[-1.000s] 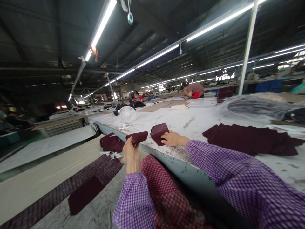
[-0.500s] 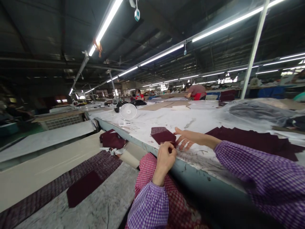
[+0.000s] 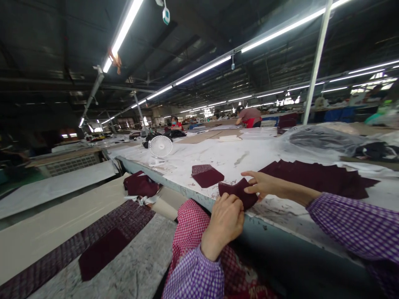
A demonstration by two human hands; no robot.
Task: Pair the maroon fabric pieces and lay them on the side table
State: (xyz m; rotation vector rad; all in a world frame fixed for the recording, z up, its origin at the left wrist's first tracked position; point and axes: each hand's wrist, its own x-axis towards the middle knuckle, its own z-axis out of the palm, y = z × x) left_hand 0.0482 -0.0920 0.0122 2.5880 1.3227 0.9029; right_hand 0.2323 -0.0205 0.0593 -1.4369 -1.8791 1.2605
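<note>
A small maroon fabric piece (image 3: 238, 190) is raised above the front edge of the table, its top edge curving. My left hand (image 3: 225, 222) is closed on its lower left side, the fingertips partly hidden behind the knuckles. On the right end, my right hand (image 3: 264, 185) grips the same piece between thumb and fingers, the index finger stretched out. Just left of it, a small stack of maroon pieces (image 3: 208, 177) lies flat, with a speckled patch at its upper corner. Beyond my right hand spreads a fanned row of maroon pieces (image 3: 314, 178).
A white fan (image 3: 160, 146) stands on the white-covered table (image 3: 218, 153). Lower left, a bench holds a long speckled maroon strip (image 3: 102, 230), a flat maroon piece (image 3: 102, 253) and a crumpled maroon bundle (image 3: 141, 185). Clear plastic (image 3: 321, 139) lies right. Two people work farther back.
A maroon piece has come away from the stack, moving right and toward me in both hands. My right hand has closed on its right end. The view has shifted slightly right.
</note>
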